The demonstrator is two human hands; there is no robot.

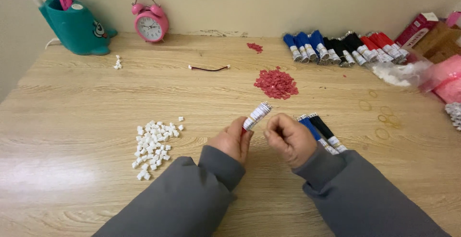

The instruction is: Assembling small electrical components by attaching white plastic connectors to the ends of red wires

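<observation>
My left hand (233, 140) grips a small bundle of red wires (256, 116) wrapped in a white paper band, tilted up to the right. My right hand (288, 138) is closed into a fist right beside the bundle's lower end, fingers curled; whether it pinches a wire is hidden. Just right of that hand lie a blue wire bundle (312, 127) and a black wire bundle (325, 128) on the wooden table (96, 97). A pile of small white plastic connectors (152, 143) lies left of my left hand. A heap of small red pieces (276, 84) lies beyond my hands.
A row of blue, black and red wire bundles (343, 48) lines the far right. A finished short wire with white ends (209, 68) lies mid-table. A pink alarm clock (151, 23) and a teal pen holder (77, 25) stand by the wall. Clear bags and pink packets (444, 78) crowd the right edge.
</observation>
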